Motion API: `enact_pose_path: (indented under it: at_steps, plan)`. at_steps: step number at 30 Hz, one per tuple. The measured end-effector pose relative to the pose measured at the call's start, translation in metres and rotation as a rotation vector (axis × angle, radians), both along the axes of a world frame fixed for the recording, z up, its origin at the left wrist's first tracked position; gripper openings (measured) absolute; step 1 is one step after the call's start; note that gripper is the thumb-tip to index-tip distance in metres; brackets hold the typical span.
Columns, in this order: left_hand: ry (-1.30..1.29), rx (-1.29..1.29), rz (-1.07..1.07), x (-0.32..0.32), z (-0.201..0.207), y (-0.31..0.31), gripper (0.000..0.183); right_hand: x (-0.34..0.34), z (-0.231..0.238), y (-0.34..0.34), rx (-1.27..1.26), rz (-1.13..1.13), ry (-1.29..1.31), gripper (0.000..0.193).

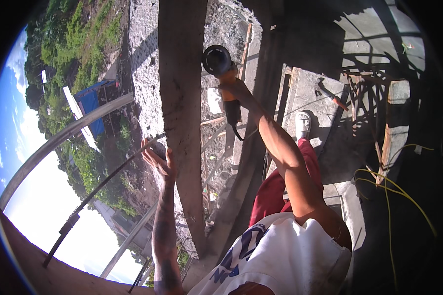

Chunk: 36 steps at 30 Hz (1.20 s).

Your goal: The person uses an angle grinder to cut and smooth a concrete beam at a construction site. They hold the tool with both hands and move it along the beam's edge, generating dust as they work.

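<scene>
My right hand (236,92) is closed around the orange and black body of an angle grinder (230,105). The tool's round guarded head (216,60) points away from me, beside a tall concrete post (180,88). A black cord trails from its rear end. On the other side of the post, my left hand (159,163) is raised with its fingers apart. Those fingers are close to a thin dark steel bar (108,179) that runs to the post; whether they touch it I cannot tell.
A hammer with a red handle (338,103) lies on a grey slab (307,88) by my shoe (302,125). Yellow cable (403,191) loops at the right, near a concrete-crusted timber (396,123). Pipes (64,135) cross the open left side, with greenery and sky beyond.
</scene>
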State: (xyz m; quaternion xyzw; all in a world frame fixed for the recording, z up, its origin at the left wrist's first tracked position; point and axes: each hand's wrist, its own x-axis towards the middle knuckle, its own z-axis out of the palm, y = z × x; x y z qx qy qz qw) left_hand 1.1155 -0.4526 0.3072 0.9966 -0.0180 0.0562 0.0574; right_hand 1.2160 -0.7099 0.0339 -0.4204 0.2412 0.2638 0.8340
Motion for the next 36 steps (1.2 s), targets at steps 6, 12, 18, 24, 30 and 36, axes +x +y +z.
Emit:
enact_pose_path:
  at_steps: [6, 12, 18, 24, 30, 36]
  plan:
    - [0.012, 0.001, -0.007, 0.001, 0.002, -0.002, 0.084, 0.001, 0.009, -0.011, -0.027, -0.014, 0.031, 0.034]
    - [-0.019, 0.000, 0.011, 0.001, 0.000, -0.003, 0.085, -0.044, 0.016, -0.037, -0.005, 0.032, 0.132, 0.033]
    - [-0.062, -0.056, 0.032, -0.003, -0.007, 0.007, 0.084, -0.125, 0.028, -0.068, 0.178, 0.009, 0.149, 0.030]
    - [-0.116, -0.036, 0.028, 0.000, -0.011, 0.005, 0.081, -0.190, 0.038, -0.100, 0.141, 0.049, 0.119, 0.035]
    - [-0.165, -0.017, 0.006, -0.004, -0.011, 0.004, 0.075, -0.198, 0.032, -0.113, 0.278, -0.026, 0.097, 0.038]
    - [-0.152, -0.035, 0.046, -0.002, -0.013, 0.008, 0.076, -0.137, -0.016, -0.093, 0.163, 0.066, 0.100, 0.046]
